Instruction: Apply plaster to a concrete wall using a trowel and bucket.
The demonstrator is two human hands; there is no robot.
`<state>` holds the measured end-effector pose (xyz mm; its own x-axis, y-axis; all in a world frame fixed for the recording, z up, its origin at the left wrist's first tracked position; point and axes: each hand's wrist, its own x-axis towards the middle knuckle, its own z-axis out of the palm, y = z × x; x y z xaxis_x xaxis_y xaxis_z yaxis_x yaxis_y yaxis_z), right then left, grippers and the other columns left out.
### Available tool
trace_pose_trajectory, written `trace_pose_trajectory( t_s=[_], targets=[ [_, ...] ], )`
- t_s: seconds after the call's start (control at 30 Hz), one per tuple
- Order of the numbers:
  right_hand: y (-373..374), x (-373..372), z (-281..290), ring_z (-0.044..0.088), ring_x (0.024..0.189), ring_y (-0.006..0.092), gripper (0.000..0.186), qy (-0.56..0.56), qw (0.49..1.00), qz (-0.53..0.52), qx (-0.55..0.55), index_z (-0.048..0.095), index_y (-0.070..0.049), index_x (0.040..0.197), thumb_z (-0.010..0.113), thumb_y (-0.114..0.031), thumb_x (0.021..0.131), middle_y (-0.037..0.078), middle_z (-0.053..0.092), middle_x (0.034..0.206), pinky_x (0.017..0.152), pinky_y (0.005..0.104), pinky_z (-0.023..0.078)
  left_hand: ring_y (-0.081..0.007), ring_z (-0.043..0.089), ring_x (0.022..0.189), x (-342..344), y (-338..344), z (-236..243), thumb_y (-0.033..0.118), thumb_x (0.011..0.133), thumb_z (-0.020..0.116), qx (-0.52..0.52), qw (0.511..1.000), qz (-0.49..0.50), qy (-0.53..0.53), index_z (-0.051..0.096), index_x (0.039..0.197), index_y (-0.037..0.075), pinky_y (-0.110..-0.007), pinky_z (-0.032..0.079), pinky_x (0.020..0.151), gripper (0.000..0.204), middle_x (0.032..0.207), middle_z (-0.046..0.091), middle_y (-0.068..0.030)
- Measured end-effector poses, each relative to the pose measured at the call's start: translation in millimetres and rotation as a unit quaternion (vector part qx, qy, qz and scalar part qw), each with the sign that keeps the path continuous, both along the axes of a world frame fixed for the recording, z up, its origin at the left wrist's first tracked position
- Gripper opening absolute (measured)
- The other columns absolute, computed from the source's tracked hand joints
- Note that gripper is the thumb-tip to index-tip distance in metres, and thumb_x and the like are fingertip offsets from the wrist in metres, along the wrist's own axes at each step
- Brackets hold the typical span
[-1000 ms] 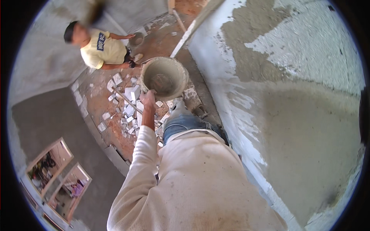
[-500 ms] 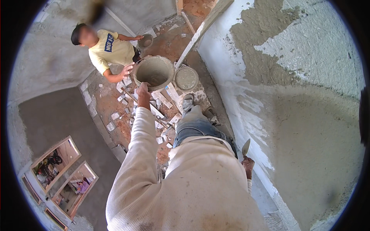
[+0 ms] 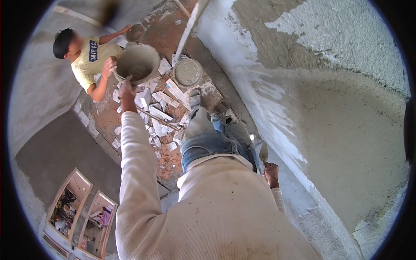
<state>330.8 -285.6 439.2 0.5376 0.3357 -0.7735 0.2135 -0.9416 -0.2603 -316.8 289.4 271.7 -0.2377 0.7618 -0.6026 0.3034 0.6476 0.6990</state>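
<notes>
Here, in the head view, the bucket [image 3: 147,58] lies just beyond the nearer left hand [image 3: 127,89], which grips its near rim; a co-worker's hand [image 3: 109,68] is by its left side. The right hand [image 3: 271,172], well apart, holds a trowel [image 3: 264,153], blade pointing forward.

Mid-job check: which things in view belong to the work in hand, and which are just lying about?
Apparently in use:
large bucket, left hand gripping its rim, co-worker's hand also there
trowel, in the right hand

Apparently lying about:
broken white blocks
long thin stick across them
flat pale board
</notes>
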Motion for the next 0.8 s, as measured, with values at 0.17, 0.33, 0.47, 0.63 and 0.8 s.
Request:
trace_pose_trajectory(
  t_s=[0.17, 0.33, 0.47, 0.63, 0.8],
  targets=[
    [0, 49, 5, 0.063, 0.046, 0.0205, 0.033, -0.018, 0.993, -0.07, -0.094, 0.065, 0.004, 0.077, 0.062, -0.025, 0.091, 0.01, 0.061, 0.058, 0.044, 0.0367, 0.051, -0.0202, 0.066, 0.079, 129, -36, -30, 0.021, 0.094, 0.071, -0.005, 0.958, 0.237, -0.163, 0.067, 0.11, -0.002, -0.028, 0.059, 0.068, 0.029, 0.097, 0.066, -0.0103],
    [30, 81, -14, 0.061, 0.046, 0.02, 0.034, -0.026, 0.992, -0.054, -0.108, 0.064, 0.003, 0.074, 0.065, -0.026, 0.091, 0.01, 0.061, 0.058, 0.043, 0.0357, 0.05, -0.0182, 0.065, 0.062, 228, -88, -63, 0.017, 0.093, 0.068, -0.129, 0.969, 0.192, -0.083, 0.072, 0.095, 0.0, -0.026, 0.055, 0.06, 0.017, 0.078, 0.07, -0.0061],
    [68, 65, -95, 0.058, 0.044, 0.0177, 0.033, 0.084, 0.988, -0.025, -0.13, 0.066, 0.003, 0.078, 0.067, -0.027, 0.091, 0.007, 0.059, 0.058, 0.043, 0.0349, 0.048, -0.0188, 0.068, 0.076, 154, -100, -148, 0.021, 0.085, 0.069, -0.038, 0.996, -0.075, 0.021, 0.068, 0.115, -0.004, -0.031, 0.054, 0.068, 0.039, 0.088, 0.075, -0.0123],
    [68, 135, -187, 0.055, 0.043, 0.0145, 0.03, 0.06, 0.987, -0.039, -0.144, 0.066, 0.002, 0.085, 0.067, -0.027, 0.093, 0.004, 0.058, 0.059, 0.041, 0.0327, 0.044, -0.0417, 0.061, 0.124, 275, -126, -249, 0.039, 0.083, 0.075, -0.082, 0.912, -0.348, 0.201, 0.059, 0.135, -0.001, -0.044, 0.049, 0.105, 0.068, 0.13, 0.065, -0.0273],
    [55, 147, -237, 0.054, 0.042, 0.0134, 0.03, 0.062, 0.982, -0.099, -0.15, 0.065, 0.0, 0.085, 0.067, -0.027, 0.097, 0.004, 0.057, 0.058, 0.04, 0.0312, 0.043, -0.0445, 0.058, 0.125, 295, -58, -340, 0.044, 0.077, 0.082, 0.015, 0.865, -0.409, 0.291, 0.05, 0.143, -0.003, -0.048, 0.047, 0.107, 0.087, 0.133, 0.059, -0.0337]
  ],
)
